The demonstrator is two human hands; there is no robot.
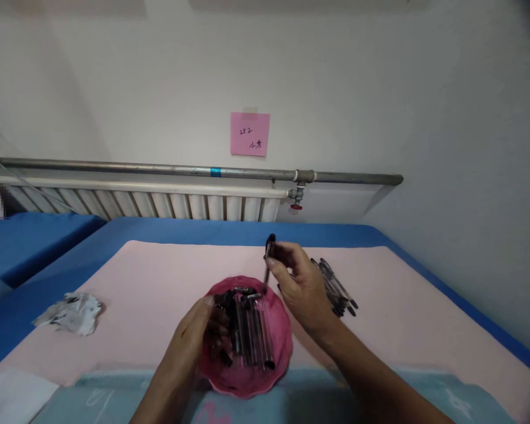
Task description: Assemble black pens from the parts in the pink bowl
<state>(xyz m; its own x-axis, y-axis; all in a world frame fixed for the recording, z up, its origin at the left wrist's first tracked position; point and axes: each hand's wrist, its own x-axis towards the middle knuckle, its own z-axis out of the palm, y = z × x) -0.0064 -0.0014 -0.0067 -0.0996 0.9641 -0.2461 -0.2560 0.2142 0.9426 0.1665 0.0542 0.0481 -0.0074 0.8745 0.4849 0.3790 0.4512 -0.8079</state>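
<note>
A pink scalloped bowl [282, 330] holds several clear-barrelled pens [251, 330] with black ends. Above its far right rim, my right hand [302, 282] pinches a single black pen [269, 262] almost upright between thumb and fingers. My left hand [192, 335] reaches over the bowl's left side, its fingers curled in beside the pens. Dark pen parts lie by those fingers, but shadow and blur hide what they grip. Beyond my right wrist, a loose pile of similar pens [335, 285] lies on the pale pink tabletop [159, 277].
Crumpled white plastic [77, 312] lies at the left, with a white sheet [17, 394] at the lower left corner. A light blue cloth [106, 397] runs along the near edge. Behind the blue table border [247, 231] are a radiator [198, 206] and a metal pipe [159, 169].
</note>
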